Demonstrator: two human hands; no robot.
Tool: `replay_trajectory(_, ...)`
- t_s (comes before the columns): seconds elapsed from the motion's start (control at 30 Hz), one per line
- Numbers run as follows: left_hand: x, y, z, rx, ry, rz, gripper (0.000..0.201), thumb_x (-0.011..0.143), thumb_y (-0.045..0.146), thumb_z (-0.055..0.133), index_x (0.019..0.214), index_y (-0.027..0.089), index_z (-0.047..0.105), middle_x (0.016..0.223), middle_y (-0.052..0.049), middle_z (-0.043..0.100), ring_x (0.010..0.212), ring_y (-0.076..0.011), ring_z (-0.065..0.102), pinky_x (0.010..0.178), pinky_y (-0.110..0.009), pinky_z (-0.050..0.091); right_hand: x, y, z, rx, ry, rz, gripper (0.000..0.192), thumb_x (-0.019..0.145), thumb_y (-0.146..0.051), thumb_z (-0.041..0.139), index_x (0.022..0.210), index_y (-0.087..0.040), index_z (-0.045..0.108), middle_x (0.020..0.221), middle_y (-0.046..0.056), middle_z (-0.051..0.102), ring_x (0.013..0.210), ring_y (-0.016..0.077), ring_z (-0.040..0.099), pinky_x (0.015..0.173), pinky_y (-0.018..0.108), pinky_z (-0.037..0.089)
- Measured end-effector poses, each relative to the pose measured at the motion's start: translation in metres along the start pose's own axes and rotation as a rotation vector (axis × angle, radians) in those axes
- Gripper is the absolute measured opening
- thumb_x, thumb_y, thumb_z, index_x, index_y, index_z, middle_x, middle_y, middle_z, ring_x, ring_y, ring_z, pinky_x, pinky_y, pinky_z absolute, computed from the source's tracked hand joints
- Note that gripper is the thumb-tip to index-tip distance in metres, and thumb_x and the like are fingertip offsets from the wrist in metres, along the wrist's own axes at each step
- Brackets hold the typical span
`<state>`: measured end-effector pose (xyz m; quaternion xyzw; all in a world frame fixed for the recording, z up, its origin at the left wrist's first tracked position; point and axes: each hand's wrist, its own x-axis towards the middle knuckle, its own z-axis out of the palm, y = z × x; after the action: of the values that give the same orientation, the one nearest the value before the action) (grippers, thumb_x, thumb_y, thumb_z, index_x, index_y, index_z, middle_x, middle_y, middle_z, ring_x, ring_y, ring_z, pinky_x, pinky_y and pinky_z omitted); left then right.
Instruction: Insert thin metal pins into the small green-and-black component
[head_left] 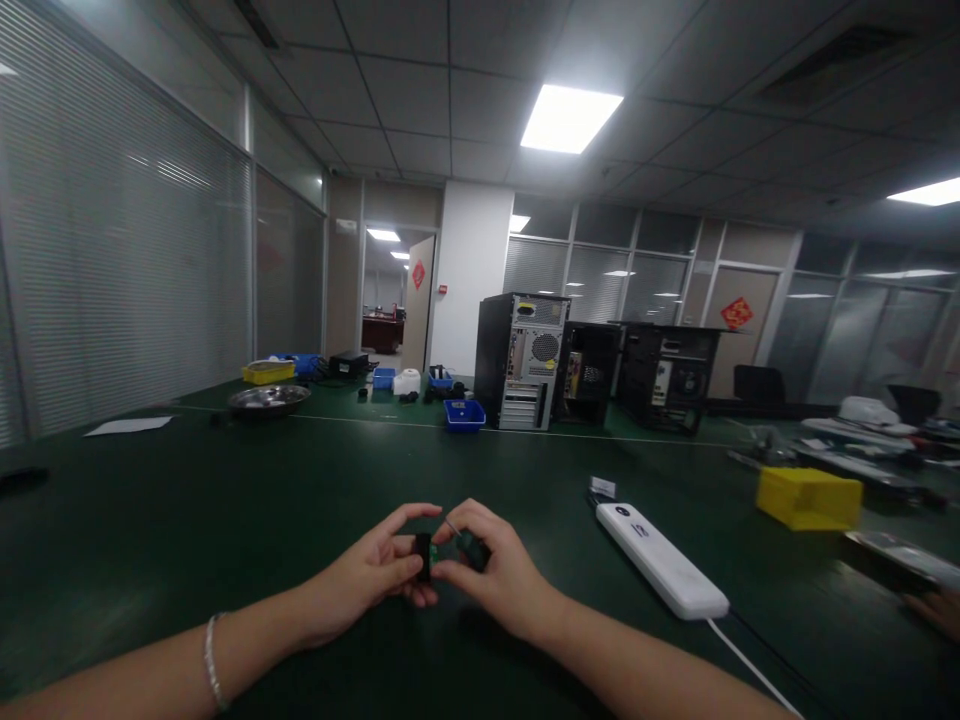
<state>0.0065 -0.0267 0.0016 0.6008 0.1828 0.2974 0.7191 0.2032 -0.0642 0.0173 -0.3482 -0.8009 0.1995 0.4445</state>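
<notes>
Low over the green table, my left hand (394,555) is closed on a small black part with a green circuit board (424,557), thumb and fingers pinching it upright. A bracelet circles the left wrist. Beside it, my right hand (499,565) curls around a small screwdriver (472,550) with a dark green handle. The screwdriver's thin metal shaft points up and to the left, away from the board. The right thumb and forefinger come close to the board; whether they touch it I cannot tell.
A white power bank (660,560) with cables lies to my right, a yellow bin (810,498) beyond it. Computer cases (523,365) stand at the back near a blue tray (464,415). A metal dish (268,400) sits back left. Another person's hand (934,608) shows at the right edge.
</notes>
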Motion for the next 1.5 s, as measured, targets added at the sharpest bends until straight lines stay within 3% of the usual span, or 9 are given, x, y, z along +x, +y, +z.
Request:
replay_trajectory(0.3,0.002,-0.007,-0.004,0.009,-0.031,0.020,0.050,0.085,0.016,0.057,0.129,0.022,0.033,0.089,-0.004,0.064,0.077,-0.0177,0.065,0.074,-0.033,0.046,0.000,0.002,0.002,-0.011,0.022,-0.039,0.016,0.077,-0.017,0.070,0.092,-0.018,0.065,0.090,0.003,0.060,0.088,0.0168,0.058,0.078,0.027,0.045)
replay_trajectory(0.73,0.002,-0.009,-0.005,-0.004,-0.014,0.028,0.051,0.086,0.015,0.055,0.130,0.023,0.030,0.095,-0.006,0.063,0.079,-0.0186,0.064,0.073,-0.034,0.045,-0.002,0.003,0.006,-0.020,0.006,-0.044,0.017,0.079,-0.016,0.067,0.096,-0.018,0.065,0.092,0.004,0.063,0.088,0.0170,0.060,0.079,0.027,0.046)
replay_trajectory(1.03,0.000,-0.005,-0.004,-0.023,-0.007,-0.002,0.047,0.083,0.021,0.061,0.126,0.023,0.040,0.095,-0.005,0.062,0.079,-0.0179,0.062,0.076,-0.034,0.045,-0.001,0.009,0.012,-0.018,0.034,-0.058,0.017,0.078,-0.014,0.067,0.095,-0.018,0.064,0.090,0.003,0.064,0.087,0.0160,0.060,0.077,0.025,0.046)
replay_trajectory(1.27,0.005,-0.014,-0.007,0.167,-0.032,0.031,0.032,0.085,0.032,0.059,0.113,0.018,0.053,0.090,-0.004,0.060,0.075,-0.0153,0.058,0.071,-0.030,0.044,-0.003,0.011,0.017,-0.087,-0.040,-0.041,0.018,0.082,-0.019,0.065,0.100,-0.020,0.064,0.092,0.003,0.061,0.085,0.0152,0.059,0.075,0.024,0.046)
replay_trajectory(1.5,0.006,-0.010,-0.007,0.223,0.105,0.103,0.031,0.085,0.034,0.057,0.111,0.017,0.057,0.095,-0.006,0.060,0.078,-0.0155,0.052,0.069,-0.028,0.040,-0.004,0.003,0.015,-0.064,-0.058,-0.041,0.036,0.082,-0.018,0.063,0.117,-0.022,0.057,0.102,0.004,0.056,0.093,0.0159,0.056,0.082,0.026,0.044)
